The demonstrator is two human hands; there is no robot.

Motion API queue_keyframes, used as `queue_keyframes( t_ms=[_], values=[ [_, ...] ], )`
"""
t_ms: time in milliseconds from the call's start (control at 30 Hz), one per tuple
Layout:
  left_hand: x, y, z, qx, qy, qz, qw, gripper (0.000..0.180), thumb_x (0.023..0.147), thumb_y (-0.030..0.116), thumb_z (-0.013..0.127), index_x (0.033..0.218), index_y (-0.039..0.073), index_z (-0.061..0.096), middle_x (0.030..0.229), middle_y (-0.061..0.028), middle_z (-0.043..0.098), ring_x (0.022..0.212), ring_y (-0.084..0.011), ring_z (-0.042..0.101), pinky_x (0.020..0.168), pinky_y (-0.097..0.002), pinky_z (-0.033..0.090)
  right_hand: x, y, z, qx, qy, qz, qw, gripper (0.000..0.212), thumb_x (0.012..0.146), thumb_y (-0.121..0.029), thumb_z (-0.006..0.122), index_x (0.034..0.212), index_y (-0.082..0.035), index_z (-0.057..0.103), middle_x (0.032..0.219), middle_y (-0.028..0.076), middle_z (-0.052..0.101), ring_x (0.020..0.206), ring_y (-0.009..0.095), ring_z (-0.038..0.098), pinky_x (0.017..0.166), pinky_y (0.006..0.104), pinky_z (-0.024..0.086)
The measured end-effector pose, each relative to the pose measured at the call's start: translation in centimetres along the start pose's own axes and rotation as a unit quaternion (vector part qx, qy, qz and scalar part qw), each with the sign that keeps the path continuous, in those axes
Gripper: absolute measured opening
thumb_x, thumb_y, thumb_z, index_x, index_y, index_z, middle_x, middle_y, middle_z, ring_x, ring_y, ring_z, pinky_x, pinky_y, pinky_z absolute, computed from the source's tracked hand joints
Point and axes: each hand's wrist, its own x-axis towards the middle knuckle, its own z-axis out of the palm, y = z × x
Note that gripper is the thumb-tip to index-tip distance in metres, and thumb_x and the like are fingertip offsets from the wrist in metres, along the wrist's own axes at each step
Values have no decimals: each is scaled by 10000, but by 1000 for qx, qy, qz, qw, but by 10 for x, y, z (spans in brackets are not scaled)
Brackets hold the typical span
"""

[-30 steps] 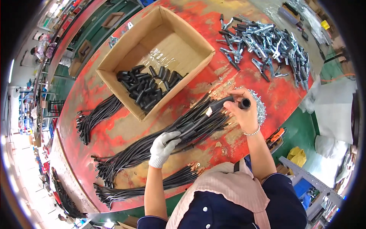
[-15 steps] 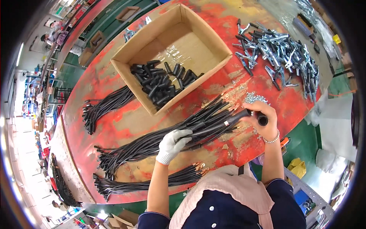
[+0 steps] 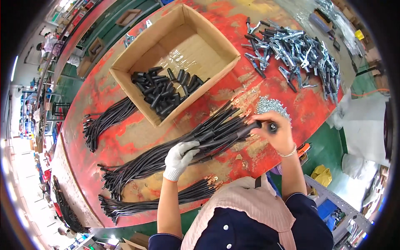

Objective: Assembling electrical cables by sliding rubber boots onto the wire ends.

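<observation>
My left hand, in a white knit glove, is closed on a black cable above the middle cable bundle. To its right, my bare right hand pinches a black sleeve between thumb and fingers, in line with that cable. A second black sleeve sits in the curl of the same hand, one round end showing. Whether the cable's tip is inside the first sleeve is hidden. Beneath lies the middle bundle of black cables, several with black sleeves near their copper-lug ends.
A cardboard box holds loose black sleeves. Metal spring clamps are piled at the far right, and small silvery parts lie beyond my right hand. More cable bundles lie at the near edge and beside the box.
The whole view has shifted slightly, moving the scene left. Both hands keep their hold; the sleeve in my right palm has turned a little, and the pale spot on the cable no longer shows.
</observation>
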Motion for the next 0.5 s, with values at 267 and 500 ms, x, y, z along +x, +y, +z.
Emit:
queue_keyframes(
  t_ms=[267,500],
  values=[
    [-2,0,4,27,-14,-9,1000,277,800,92,641,1070,66,694,981,-140,688,918,-282,644,829,-349,499,-41,42,103,97,26,82,992,339,714,-175,860,904,-43,612,845,31,616,759,137,566,699,279,457],
    [-17,-31,-65,-150,182,-159,959,620,830,127,696,1379,-13,445,1248,-137,582,1094,-213,587,957,-327,466,-43,84,142,-199,-408,128,882,636,801,-571,674,1063,4,605,1008,214,673,957,386,640,848,435,498]
  ],
)
